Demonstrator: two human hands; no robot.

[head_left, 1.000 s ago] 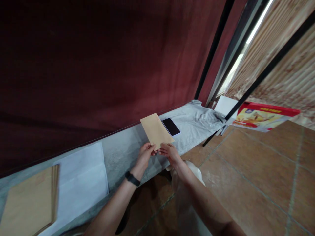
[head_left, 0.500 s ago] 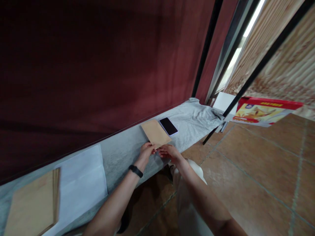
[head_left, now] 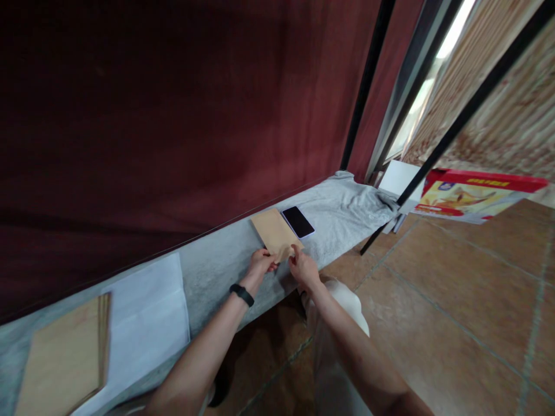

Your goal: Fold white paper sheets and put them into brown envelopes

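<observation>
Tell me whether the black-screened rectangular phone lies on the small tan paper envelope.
No, the phone lies on the grey cloth beside the envelope.

No text can be read. On the red and yellow box (head_left: pixel 477 199), beyond the right end of the bench (head_left: pixel 217 277), yellow letters (head_left: pixel 488 182) stand along the upper edge, but too blurred. The blue emblem (head_left: pixel 446 186) to their left is also unclear.

A narrow bench (head_left: pixel 217 268), covered with grey cloth (head_left: pixel 347 205), runs below your left hand (head_left: pixel 262 263) and right hand (head_left: pixel 302 267). Just beyond your grip lies a tan envelope (head_left: pixel 271 226), a phone (head_left: pixel 298 222) just right of it; well left, a brown paper stack (head_left: pixel 65 358) overlaps a white sheet (head_left: pixel 147 303).
</observation>
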